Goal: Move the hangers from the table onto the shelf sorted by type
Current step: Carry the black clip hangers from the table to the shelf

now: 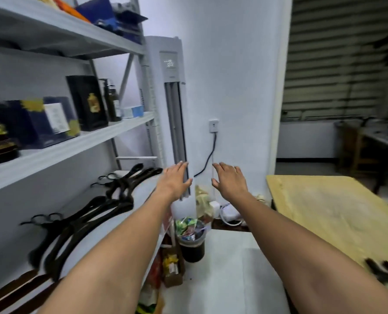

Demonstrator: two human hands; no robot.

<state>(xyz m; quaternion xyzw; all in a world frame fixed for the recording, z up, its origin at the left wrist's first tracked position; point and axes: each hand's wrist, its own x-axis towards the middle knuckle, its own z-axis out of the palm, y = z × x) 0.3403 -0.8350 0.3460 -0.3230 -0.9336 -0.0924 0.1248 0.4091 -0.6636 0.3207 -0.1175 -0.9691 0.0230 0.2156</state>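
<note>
Both hands were spread flat and held nothing: the left hand [175, 180] and right hand [230, 181] hung in mid-frame. Two bunches of black hangers [75, 232] [129, 180] lay on the lower shelf [144, 189] at left. Dark pieces [380, 271] sat on the desk [324, 211] at lower right, too blurred to name. The hangers looked stiff and light, with hooks likely to snag, so the neck seemed the best hold. A full bin [192, 243] crowded the gap between shelf and desk.
</note>
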